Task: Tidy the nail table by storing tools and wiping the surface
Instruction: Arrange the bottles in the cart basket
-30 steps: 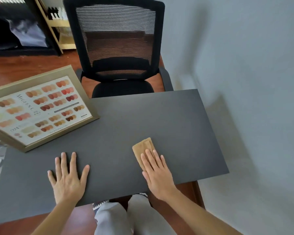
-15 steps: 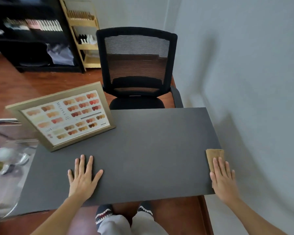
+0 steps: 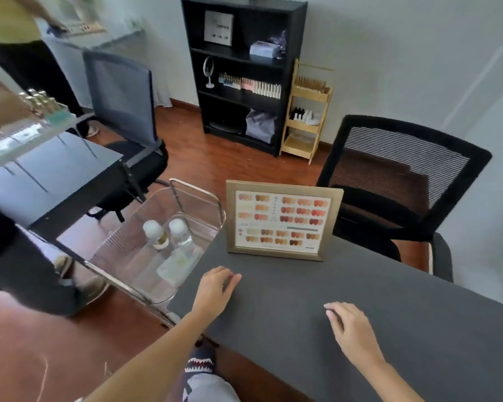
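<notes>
The dark grey nail table [image 3: 296,282] fills the lower right of the head view. My left hand [image 3: 215,288] rests near its left edge, fingers loosely bent, holding nothing. Further right, my right hand [image 3: 352,332] lies palm down on the table with no cloth showing under or beside it. A gold-framed nail colour chart [image 3: 279,221] stands propped at the table's far edge. Just left of the table is a clear acrylic cart [image 3: 192,198] holding two white-capped bottles [image 3: 166,232] and a flat packet.
A black mesh chair [image 3: 395,181] sits behind the table on the right. A second desk [image 3: 55,175] and grey chair [image 3: 122,97] are at the left, where another person [image 3: 18,47] stands. A black bookshelf [image 3: 244,68] and wooden rack [image 3: 305,111] line the far wall.
The view has swung left, bringing the cart and the room into sight. The tan cloth under my right hand is no longer visible. My left hand has moved toward the table's left edge.
</notes>
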Available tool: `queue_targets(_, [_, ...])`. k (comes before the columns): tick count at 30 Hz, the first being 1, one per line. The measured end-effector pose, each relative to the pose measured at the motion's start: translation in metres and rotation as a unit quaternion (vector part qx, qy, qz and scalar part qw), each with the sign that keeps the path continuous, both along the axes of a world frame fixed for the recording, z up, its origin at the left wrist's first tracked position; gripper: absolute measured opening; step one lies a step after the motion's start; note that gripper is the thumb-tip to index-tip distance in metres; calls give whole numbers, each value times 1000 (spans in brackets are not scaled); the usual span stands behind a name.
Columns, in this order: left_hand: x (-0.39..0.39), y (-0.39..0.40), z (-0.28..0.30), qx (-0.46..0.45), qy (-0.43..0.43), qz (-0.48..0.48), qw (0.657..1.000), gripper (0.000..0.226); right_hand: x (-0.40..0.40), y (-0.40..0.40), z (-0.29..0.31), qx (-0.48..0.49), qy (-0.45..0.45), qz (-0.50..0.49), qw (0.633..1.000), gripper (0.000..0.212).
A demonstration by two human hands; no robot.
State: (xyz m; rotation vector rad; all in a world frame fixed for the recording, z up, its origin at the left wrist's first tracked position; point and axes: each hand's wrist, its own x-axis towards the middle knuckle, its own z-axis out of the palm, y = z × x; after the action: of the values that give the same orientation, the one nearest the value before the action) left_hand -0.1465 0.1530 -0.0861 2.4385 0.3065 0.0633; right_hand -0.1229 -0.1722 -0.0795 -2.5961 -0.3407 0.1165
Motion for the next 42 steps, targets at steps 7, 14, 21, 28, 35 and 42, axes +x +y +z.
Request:
queue_targets(7, [33,150,14,-159,-66,304,937,37,42,216,36,94,100,175,975,43])
queue_targets(14, [87,290,-39,-442,114,455,765,57,100,402,3,137,347,-4,928,37])
queue_targets(21, [111,318,-74,-533,249,326,741,59,141,495,-56,242,486,-197,817,67])
queue_targets(28, [138,316,-88,-525,240,240,780,57,161,504,-85,245,458,-285,806,57])
queue_targets(35, [186,285,-83,-524,269,212,779,49,200,466,-83,269,397,-388,787,54])
queue_targets(42, [197,257,-67,-522,273,228,775,39,193,454,-68,360,439,-385,728,47])
